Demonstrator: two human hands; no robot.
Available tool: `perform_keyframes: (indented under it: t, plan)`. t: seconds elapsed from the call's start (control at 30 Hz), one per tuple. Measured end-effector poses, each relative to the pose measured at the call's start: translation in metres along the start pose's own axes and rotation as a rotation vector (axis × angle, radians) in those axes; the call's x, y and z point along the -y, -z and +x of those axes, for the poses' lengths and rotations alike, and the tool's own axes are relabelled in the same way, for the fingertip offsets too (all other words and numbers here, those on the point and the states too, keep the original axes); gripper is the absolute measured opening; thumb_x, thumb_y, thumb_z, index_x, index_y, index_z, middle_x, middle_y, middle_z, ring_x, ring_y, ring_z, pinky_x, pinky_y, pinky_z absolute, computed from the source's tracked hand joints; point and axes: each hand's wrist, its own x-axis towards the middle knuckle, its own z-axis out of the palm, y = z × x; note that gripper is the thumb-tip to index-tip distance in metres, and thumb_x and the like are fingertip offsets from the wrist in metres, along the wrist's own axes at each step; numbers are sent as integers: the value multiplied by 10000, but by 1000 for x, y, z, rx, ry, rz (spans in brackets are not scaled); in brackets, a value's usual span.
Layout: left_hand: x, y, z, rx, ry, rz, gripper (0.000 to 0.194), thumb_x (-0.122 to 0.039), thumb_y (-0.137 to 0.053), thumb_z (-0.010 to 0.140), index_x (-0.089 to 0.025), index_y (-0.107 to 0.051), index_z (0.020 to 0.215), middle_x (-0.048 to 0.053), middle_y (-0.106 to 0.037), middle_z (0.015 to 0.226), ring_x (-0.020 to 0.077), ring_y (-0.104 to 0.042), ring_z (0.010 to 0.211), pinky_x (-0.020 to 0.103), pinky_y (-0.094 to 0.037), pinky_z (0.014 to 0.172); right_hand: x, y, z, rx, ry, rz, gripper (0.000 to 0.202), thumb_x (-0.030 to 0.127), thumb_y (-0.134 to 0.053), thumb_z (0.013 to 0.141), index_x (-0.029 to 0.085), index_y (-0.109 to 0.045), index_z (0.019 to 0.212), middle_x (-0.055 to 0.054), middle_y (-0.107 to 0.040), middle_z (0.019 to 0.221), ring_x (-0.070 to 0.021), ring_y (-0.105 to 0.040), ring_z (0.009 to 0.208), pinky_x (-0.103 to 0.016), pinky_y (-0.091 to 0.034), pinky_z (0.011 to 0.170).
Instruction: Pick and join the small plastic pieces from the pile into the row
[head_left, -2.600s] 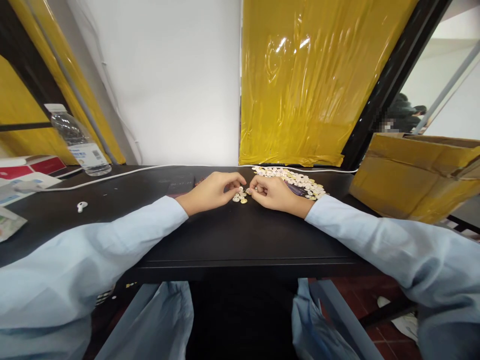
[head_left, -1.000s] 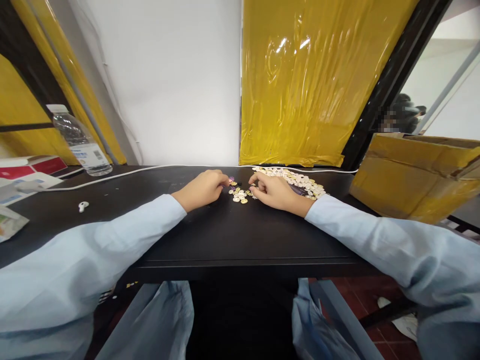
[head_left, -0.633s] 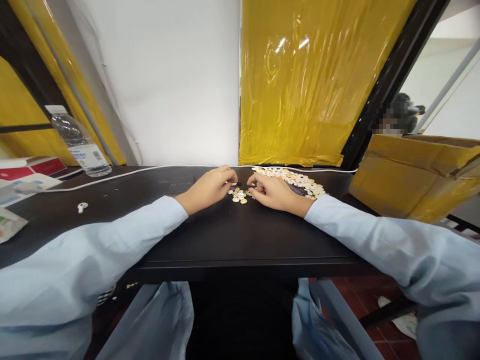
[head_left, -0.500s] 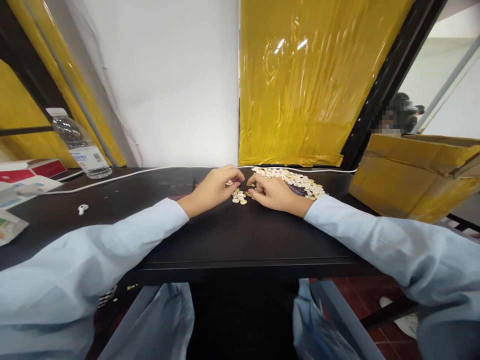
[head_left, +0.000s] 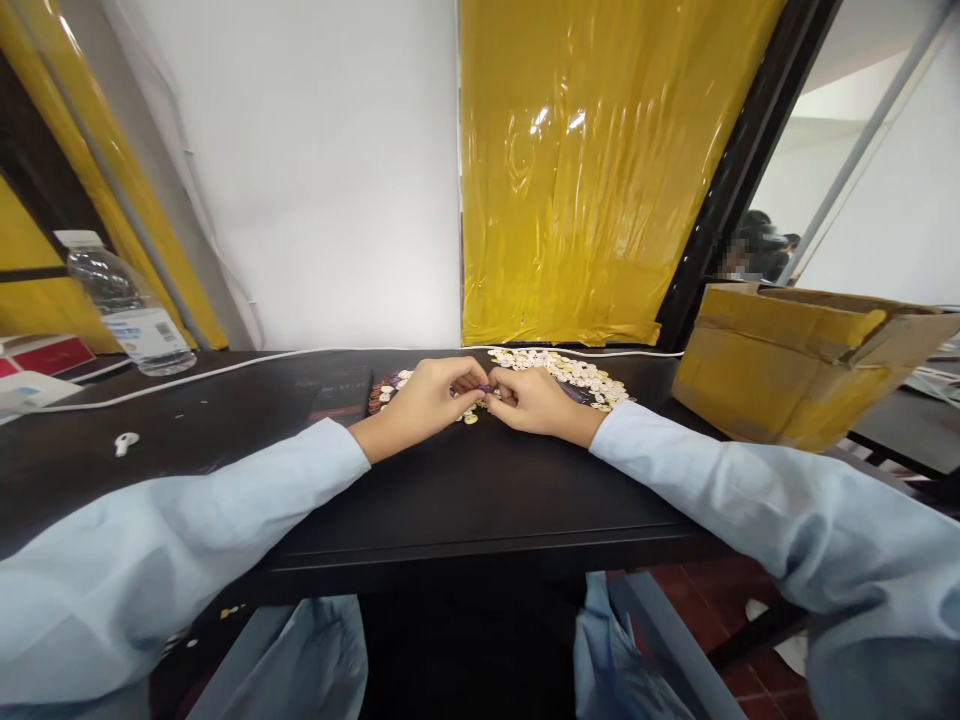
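Note:
My left hand [head_left: 431, 402] and my right hand [head_left: 538, 402] meet fingertip to fingertip above the black table [head_left: 480, 490]. Pinched between them is a small dark purple piece [head_left: 484, 389], too small to make out in detail. Behind my right hand spreads a pile of small pale, button-like discs [head_left: 581, 372]. A few more yellowish discs [head_left: 470, 418] lie just under the fingertips. Beside my left hand, reddish and white pieces [head_left: 382, 391] are partly hidden by it.
A dark flat box [head_left: 340, 394] lies left of my left hand. Farther left are a white earbud [head_left: 126, 442] and a clear bottle [head_left: 135, 310]. A white cable runs along the back. An open cardboard box [head_left: 780, 370] stands at the right; a person shows beyond it.
The hands have come together, and their fingertips now meet at the purple piece. The whole view has shifted, so the bottle, earbud and cardboard box appear farther left and slightly lower.

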Motion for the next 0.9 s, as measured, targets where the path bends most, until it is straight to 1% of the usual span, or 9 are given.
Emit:
perform_keyframes:
  t: [0.2,0.43,0.53,0.63,0.77,0.9]
  plan:
    - [6,0,-1,16,-16,35,112,-146,-610,866,-170,-694,936,23,-759,887,156,-715,813,267,-569,769,0,-1,0,-13,40,-41,200,281,-507,876,205,-520,691,15,-555,596,-120,-444,528,-258,-255,581]
    - [3,1,-1,30,-50,127,139,-108,-581,842,-173,-675,921,9,-735,858,145,-686,769,252,-525,719,0,-2,-1,-14,44,-83,179,254,-515,841,199,-531,672,1,-573,602,-121,-435,530,-264,-261,585]
    - [4,6,-1,19,-34,171,132,-129,-580,837,-170,-676,919,16,-732,857,152,-681,770,262,-518,725,1,-1,0,-13,-13,-73,175,277,-530,840,199,-549,685,4,-575,603,-124,-434,534,-265,-262,585]
    - [8,10,-3,45,13,214,134,-149,-582,832,-177,-686,913,24,-743,880,170,-688,801,284,-513,752,0,0,2,8,-91,-51,180,298,-552,830,202,-551,677,9,-574,601,-126,-442,542,-264,-271,592]
    - [15,14,-5,90,82,268,140,-166,-588,830,-176,-706,905,30,-743,860,182,-681,789,301,-501,755,-2,0,2,14,-157,-53,220,288,-567,792,205,-484,605,18,-541,568,-125,-423,537,-271,-264,588]
    - [20,17,-6,155,97,296,160,-194,-591,844,-172,-729,921,38,-749,869,188,-679,783,301,-505,755,-2,0,2,49,-178,-71,260,299,-566,775,209,-431,573,22,-515,546,-125,-399,527,-280,-242,569]
